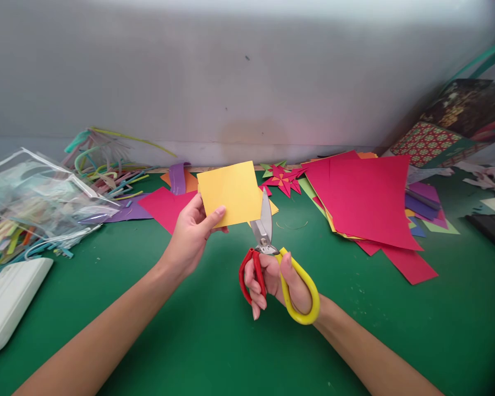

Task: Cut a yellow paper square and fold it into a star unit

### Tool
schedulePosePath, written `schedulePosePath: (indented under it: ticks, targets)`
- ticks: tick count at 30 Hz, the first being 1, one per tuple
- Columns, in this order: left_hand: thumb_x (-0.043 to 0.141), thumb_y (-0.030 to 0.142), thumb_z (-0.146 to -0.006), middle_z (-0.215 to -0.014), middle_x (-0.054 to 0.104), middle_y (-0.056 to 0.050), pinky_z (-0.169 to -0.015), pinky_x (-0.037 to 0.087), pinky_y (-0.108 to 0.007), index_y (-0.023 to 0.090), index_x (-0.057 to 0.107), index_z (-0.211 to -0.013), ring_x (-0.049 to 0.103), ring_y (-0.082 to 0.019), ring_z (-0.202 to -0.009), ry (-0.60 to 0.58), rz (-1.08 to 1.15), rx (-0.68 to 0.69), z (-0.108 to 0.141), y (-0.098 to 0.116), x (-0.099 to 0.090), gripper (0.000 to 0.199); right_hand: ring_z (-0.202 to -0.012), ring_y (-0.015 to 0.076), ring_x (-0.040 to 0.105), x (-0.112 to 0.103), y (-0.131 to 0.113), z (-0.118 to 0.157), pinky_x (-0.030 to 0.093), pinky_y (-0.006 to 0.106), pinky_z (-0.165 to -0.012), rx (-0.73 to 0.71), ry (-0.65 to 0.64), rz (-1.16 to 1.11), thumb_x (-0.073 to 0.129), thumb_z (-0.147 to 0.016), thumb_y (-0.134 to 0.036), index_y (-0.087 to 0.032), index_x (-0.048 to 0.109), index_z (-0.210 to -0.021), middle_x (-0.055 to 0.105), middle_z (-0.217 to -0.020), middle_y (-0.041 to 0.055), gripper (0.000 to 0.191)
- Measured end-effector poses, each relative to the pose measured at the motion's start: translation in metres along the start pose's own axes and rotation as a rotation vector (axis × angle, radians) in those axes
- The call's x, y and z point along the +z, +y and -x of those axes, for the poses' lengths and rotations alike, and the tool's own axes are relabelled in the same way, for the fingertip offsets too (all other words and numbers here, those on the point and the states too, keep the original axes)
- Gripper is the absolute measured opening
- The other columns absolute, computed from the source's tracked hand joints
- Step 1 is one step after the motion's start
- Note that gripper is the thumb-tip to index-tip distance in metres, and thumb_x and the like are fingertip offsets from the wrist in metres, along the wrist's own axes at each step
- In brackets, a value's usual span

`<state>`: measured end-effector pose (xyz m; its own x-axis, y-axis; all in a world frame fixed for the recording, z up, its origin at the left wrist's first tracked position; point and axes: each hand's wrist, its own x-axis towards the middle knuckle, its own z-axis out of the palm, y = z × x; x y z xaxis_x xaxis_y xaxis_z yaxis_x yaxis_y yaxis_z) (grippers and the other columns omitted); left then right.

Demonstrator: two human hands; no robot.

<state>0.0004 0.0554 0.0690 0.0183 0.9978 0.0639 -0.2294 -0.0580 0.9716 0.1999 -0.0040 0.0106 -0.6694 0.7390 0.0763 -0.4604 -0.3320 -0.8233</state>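
My left hand [192, 234] pinches a yellow piece of paper [231, 192] by its lower left part, thumb in front and fingers behind. The paper is held up above the table, roughly rectangular with straight edges. In my right hand [280, 280] is a pair of scissors [265, 220] with one red and one yellow handle; thumb and fingers pass through the loops. The blades point up and are parted, close to the paper's right edge. One blade lies partly behind the paper's lower right corner, so I cannot tell if they touch.
The green table [181, 341] holds red paper sheets [363, 198] at right and red paper flowers [282, 179] behind the blades. On the left lie a clear plastic bag [45, 181], many paper strips [8, 250] and a white device [14, 300]. A patterned box [429, 143] stands back right.
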Motion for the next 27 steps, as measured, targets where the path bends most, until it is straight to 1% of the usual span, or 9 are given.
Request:
schedulePosePath:
  ticks: [6,8,10,12,14,16,19,24,27]
  targets:
    - [0.077,0.032,-0.088,-0.134,0.067,-0.009,-0.058,0.052,-0.021,0.023,0.068,-0.121,0.070,-0.022,-0.102,0.011,0.045,-0.036,-0.0019,0.0006,-0.0041,0.036,-0.056,0.0108,0.048,0.0004,-0.0036,-0.0017,0.059,0.033,-0.054,-0.015,-0.009,-0.020,0.031,-0.093,-0.083,-0.014,0.060,-0.097,0.048,-0.079,0.0004,0.076]
    - [0.077,0.032,-0.088,-0.136,0.067,-0.009,-0.060,0.053,-0.022,0.023,0.069,-0.122,0.070,-0.023,-0.106,0.007,0.051,-0.040,-0.0023,0.0007,-0.0048,0.036,-0.056,0.0110,0.048,0.0006,-0.0041,-0.0020,0.059,0.033,-0.054,-0.020,-0.004,-0.024,0.030,-0.093,-0.084,-0.014,0.060,-0.097,0.048,-0.078,0.0004,0.076]
    - [0.078,0.032,-0.087,-0.136,0.067,-0.010,-0.067,0.057,-0.025,0.023,0.069,-0.123,0.069,-0.026,-0.111,0.009,0.055,-0.036,-0.0022,0.0009,-0.0045,0.039,-0.056,0.0114,0.048,0.0010,-0.0044,-0.0022,0.059,0.034,-0.054,-0.021,0.003,-0.029,0.030,-0.092,-0.084,-0.014,0.060,-0.096,0.048,-0.078,0.0006,0.076]
    - [0.080,0.034,-0.086,-0.135,0.068,-0.010,-0.080,0.060,-0.030,0.022,0.070,-0.124,0.068,-0.028,-0.117,0.015,0.059,-0.026,-0.0018,0.0013,-0.0034,0.041,-0.056,0.0117,0.048,0.0012,-0.0043,-0.0023,0.059,0.034,-0.054,-0.019,0.011,-0.041,0.029,-0.092,-0.085,-0.015,0.059,-0.095,0.049,-0.078,0.0007,0.076]
    - [0.081,0.035,-0.084,-0.135,0.069,-0.011,-0.092,0.059,-0.035,0.022,0.070,-0.123,0.066,-0.030,-0.122,0.019,0.058,-0.014,-0.0014,0.0016,-0.0022,0.042,-0.056,0.0116,0.048,0.0012,-0.0040,-0.0024,0.059,0.034,-0.054,-0.018,0.015,-0.050,0.029,-0.092,-0.085,-0.015,0.059,-0.094,0.049,-0.078,0.0005,0.076]
    - [0.082,0.035,-0.084,-0.134,0.070,-0.011,-0.097,0.057,-0.037,0.021,0.071,-0.122,0.066,-0.030,-0.124,0.024,0.051,-0.003,-0.0014,0.0016,-0.0017,0.042,-0.056,0.0114,0.048,0.0007,-0.0037,-0.0025,0.059,0.033,-0.054,-0.020,0.010,-0.047,0.030,-0.091,-0.086,-0.015,0.059,-0.094,0.049,-0.077,0.0003,0.077]
    - [0.082,0.034,-0.083,-0.133,0.070,-0.011,-0.098,0.057,-0.037,0.021,0.070,-0.121,0.066,-0.029,-0.124,0.037,0.035,0.005,-0.0021,0.0012,-0.0026,0.042,-0.056,0.0112,0.048,-0.0004,-0.0034,-0.0027,0.059,0.033,-0.053,-0.022,0.003,-0.040,0.030,-0.091,-0.086,-0.015,0.060,-0.094,0.049,-0.078,0.0001,0.078]
    - [0.081,0.028,-0.084,-0.130,0.071,-0.011,-0.094,0.058,-0.033,0.020,0.069,-0.118,0.067,-0.027,-0.121,0.042,0.021,0.020,-0.0034,0.0003,-0.0058,0.037,-0.055,0.0110,0.048,-0.0005,-0.0040,-0.0032,0.059,0.033,-0.053,-0.023,0.002,-0.045,0.030,-0.091,-0.086,-0.014,0.060,-0.094,0.049,-0.077,0.0001,0.077]
    - [0.079,0.028,-0.085,-0.127,0.072,-0.011,-0.092,0.057,-0.032,0.019,0.069,-0.116,0.068,-0.026,-0.117,0.048,0.021,0.012,-0.0034,-0.0004,-0.0073,0.034,-0.054,0.0111,0.048,0.0003,-0.0050,-0.0032,0.058,0.033,-0.052,-0.029,0.011,-0.052,0.031,-0.091,-0.086,-0.014,0.060,-0.093,0.049,-0.076,0.0002,0.077]
